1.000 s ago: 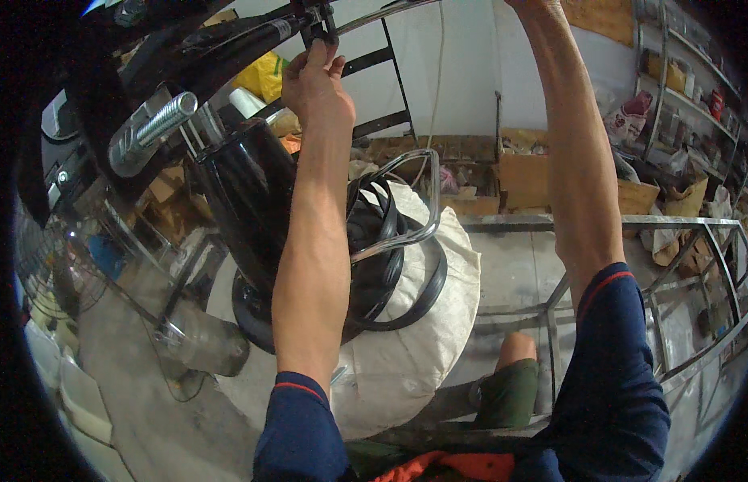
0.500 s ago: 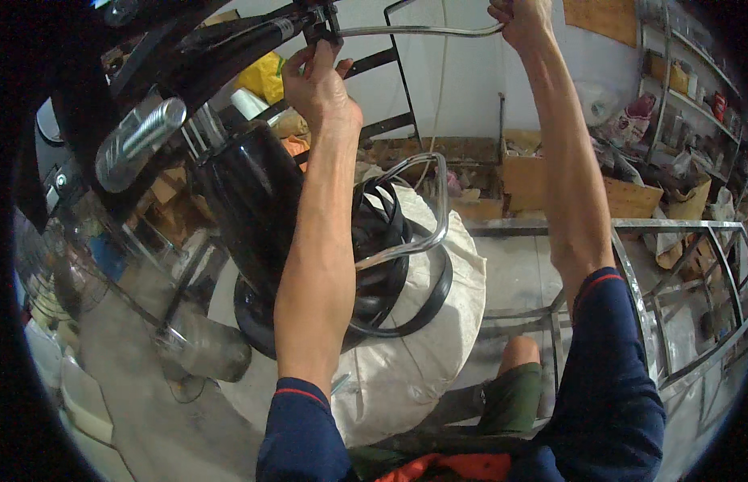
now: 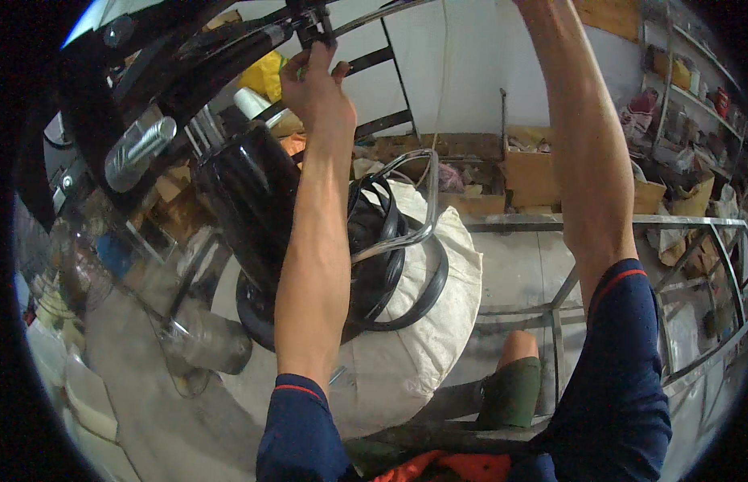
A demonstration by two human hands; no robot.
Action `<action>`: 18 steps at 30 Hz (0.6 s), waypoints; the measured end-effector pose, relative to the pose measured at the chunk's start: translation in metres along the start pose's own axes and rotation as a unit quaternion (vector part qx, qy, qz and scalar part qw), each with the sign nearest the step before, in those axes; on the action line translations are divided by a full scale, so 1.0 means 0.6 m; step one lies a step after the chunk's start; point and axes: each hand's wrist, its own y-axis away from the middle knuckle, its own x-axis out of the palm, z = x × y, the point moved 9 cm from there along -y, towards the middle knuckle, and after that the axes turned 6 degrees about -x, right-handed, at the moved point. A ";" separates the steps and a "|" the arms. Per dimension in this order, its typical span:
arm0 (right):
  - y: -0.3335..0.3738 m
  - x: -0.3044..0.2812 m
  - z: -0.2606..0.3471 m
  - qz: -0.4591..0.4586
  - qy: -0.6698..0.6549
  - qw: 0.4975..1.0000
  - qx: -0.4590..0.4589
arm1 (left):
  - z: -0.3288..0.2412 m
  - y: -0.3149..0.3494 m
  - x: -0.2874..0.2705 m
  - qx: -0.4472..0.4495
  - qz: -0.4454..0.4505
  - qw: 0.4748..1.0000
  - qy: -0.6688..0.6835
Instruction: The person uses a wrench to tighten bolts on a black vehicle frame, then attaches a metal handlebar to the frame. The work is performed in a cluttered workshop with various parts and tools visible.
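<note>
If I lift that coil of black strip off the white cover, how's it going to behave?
Probably floppy: the coil of black strip lies in loose, uneven loops. It may feel slick, as its surface looks smooth and faintly shiny. It could snag, since a bent metal rod crosses its loops.

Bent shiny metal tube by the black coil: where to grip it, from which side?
Best bet: wrap fingers round the straight right-hand run of the bent tube, between its bends, coming from the right. That stretch is slim and exposed beside the black coil's bulk. The left forearm covers the left side, and the tube's lower end disappears behind it.
</note>
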 end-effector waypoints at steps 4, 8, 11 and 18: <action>-0.034 0.008 0.002 0.053 -0.056 0.997 0.002 | -0.002 0.001 0.013 -0.015 -0.007 1.000 -0.005; 0.049 0.040 0.020 0.112 -0.050 0.985 -0.119 | 0.003 -0.007 -0.006 -0.018 -0.009 1.000 -0.010; 0.031 0.017 0.003 0.035 -0.020 0.997 -0.070 | 0.004 -0.007 -0.002 -0.016 -0.004 1.000 -0.002; 0.037 0.008 0.004 0.028 -0.013 0.990 -0.141 | 0.013 -0.013 -0.005 -0.040 -0.004 0.998 0.044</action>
